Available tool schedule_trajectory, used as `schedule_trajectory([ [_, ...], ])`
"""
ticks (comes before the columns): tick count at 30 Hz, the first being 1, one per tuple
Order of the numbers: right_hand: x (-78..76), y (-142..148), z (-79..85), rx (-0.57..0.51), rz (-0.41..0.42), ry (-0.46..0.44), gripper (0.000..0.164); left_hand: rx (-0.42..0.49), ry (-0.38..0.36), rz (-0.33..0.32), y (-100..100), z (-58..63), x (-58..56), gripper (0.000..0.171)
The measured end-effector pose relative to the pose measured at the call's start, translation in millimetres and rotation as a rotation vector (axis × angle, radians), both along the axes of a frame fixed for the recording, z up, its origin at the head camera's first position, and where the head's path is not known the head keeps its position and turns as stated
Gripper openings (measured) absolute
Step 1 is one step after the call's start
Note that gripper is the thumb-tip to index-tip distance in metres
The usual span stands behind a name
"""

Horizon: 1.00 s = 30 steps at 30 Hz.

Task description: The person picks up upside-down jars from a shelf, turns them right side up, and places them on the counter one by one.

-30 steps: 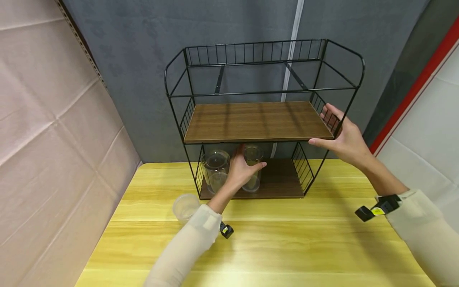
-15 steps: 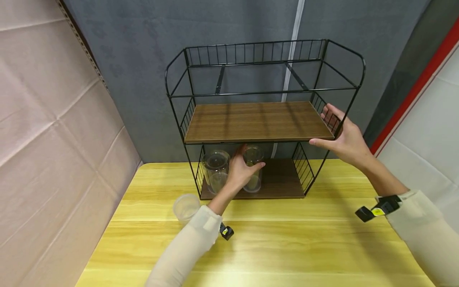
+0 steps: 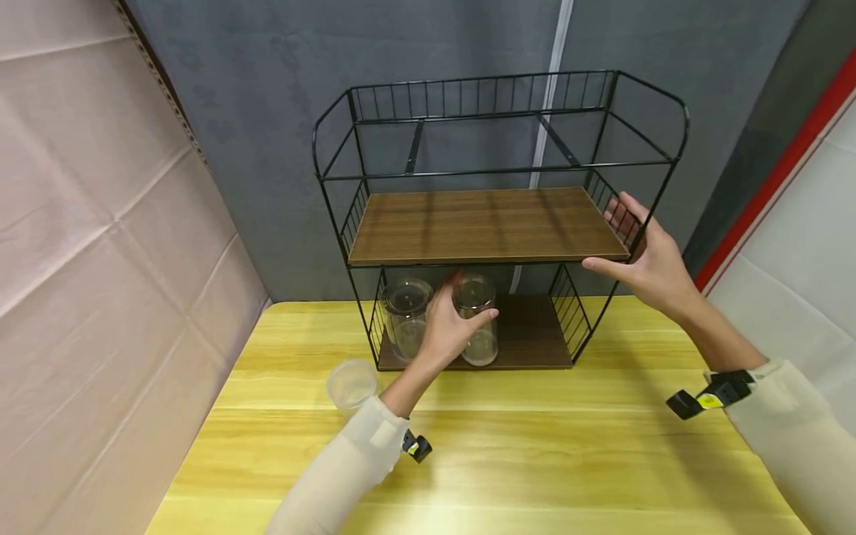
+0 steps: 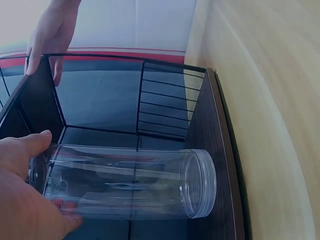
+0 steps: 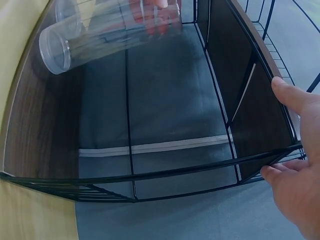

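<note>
My left hand (image 3: 446, 327) grips a tall clear plastic jar (image 3: 481, 334) near its upper end, thumb on one side and fingers round the other. The jar stands roughly upright close over the front of the lower shelf (image 3: 528, 334); in the left wrist view its clear ringed end (image 4: 200, 182) is beside the dark board. Left of that hand is a second clear jar (image 3: 406, 316) on the same shelf. My right hand (image 3: 652, 267) holds the right side of the black wire rack (image 3: 498, 172), thumb at the middle shelf's (image 3: 484, 227) front edge, fingers at the side wires.
A round translucent plastic lid or tub (image 3: 351, 383) lies on the wooden table (image 3: 535, 453) in front of the rack's left corner. The rack's top tier has bare crossbars. Behind it hangs a grey cloth (image 3: 441, 37), with a pale cloth wall (image 3: 120, 260) at left.
The gripped jar has shifted slightly right and toward the front of the shelf, my left hand moving with it. My right hand stays on the rack; the head view has shifted a little.
</note>
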State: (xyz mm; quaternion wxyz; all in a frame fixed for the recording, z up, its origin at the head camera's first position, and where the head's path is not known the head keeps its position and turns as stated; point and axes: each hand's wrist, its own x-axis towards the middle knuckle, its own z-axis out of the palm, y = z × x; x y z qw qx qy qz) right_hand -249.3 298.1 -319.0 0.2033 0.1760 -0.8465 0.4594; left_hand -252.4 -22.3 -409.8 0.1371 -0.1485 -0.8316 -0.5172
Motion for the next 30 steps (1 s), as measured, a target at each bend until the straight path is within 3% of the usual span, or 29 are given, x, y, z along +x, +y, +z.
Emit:
schedule_trajectory([
  [4, 6.9, -0.7, -5.2, -0.02, -0.012, 0.027, 0.11, 0.03, -0.003, -0.017, -1.3, 1.0, 7.6, 0.091],
  [8, 19.3, -2.8, -11.3, -0.038, -0.038, -0.001, 0.11, 0.064, -0.001, -0.034, -2.1, 2.9, 13.8, 0.09],
  [13, 39.2, -9.1, -21.9, -0.048, -0.091, 0.016, 0.113, 0.159, -0.075, -0.086, -3.5, 7.7, 24.2, 0.09],
  [18, 62.6, -21.3, -36.1, -0.062, -0.178, 0.153, 0.111, 0.279, -0.17, -0.152, -6.1, 12.4, 35.8, 0.088],
  [21, 75.0, -29.3, -47.7, -0.048, -0.201, 0.313, 0.089, 0.357, -0.197, -0.189, -7.1, 14.1, 41.5, 0.086],
  [24, 84.6, -39.2, -57.4, 0.013, -0.175, 0.469, 0.091, 0.437, -0.21, -0.207, -7.1, 16.5, 46.6, 0.083],
  [26, 88.9, -45.9, -64.4, 0.047, -0.125, 0.502, 0.095, 0.496, -0.212, -0.218, -7.1, 18.4, 50.0, 0.082],
  [28, 93.3, -50.6, -71.2, 0.062, -0.043, 0.448, 0.088, 0.55, -0.211, -0.229, -7.3, 20.4, 53.8, 0.081],
  [30, 97.0, -53.6, -79.3, 0.062, 0.019, 0.339, 0.081, 0.611, -0.2, -0.246, -7.8, 22.0, 57.9, 0.08],
])
